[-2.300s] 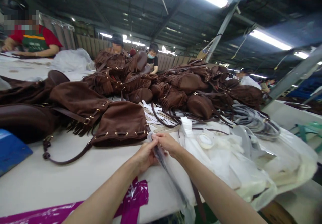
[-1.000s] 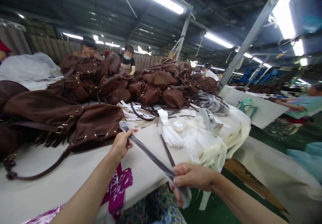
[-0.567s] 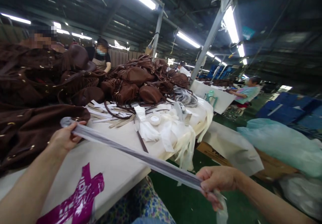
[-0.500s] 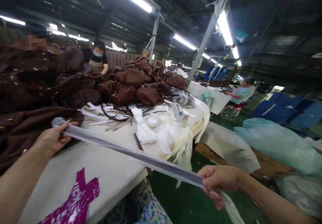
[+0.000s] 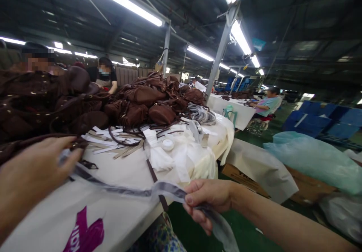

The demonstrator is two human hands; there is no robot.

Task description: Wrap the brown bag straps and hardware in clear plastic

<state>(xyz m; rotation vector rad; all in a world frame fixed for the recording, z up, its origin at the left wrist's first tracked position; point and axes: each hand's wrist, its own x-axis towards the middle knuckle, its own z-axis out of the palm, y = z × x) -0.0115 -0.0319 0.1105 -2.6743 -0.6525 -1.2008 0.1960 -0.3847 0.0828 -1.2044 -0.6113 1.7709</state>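
Note:
A long dark strip in translucent plastic film (image 5: 127,191) stretches across the near table edge, slack and bent in the middle. My right hand (image 5: 205,201) pinches it between thumb and fingers past the table edge, and a loose tail of film hangs below. At the left, my left hand (image 5: 42,172) is slightly blurred; its thumb and fingers close round the other end, where pale film shows between them. Just behind that hand lies a dark brown bag (image 5: 19,148) with metal fittings. A brown cord (image 5: 154,174) runs over the table edge under the strip.
Brown bags (image 5: 141,95) are heaped along the table (image 5: 113,216). Cut strips (image 5: 113,140), a white roll (image 5: 167,143), white sheets (image 5: 181,161) and a purple plastic wrapper (image 5: 85,233) lie on it. Cartons (image 5: 246,178) and a greenish plastic bag (image 5: 308,157) stand right. Co-workers sit farther back.
The strip was pulled taut and now sags. My right hand has moved left, towards the left hand; my left hand has come lower and closer to the camera. The view has shifted slightly.

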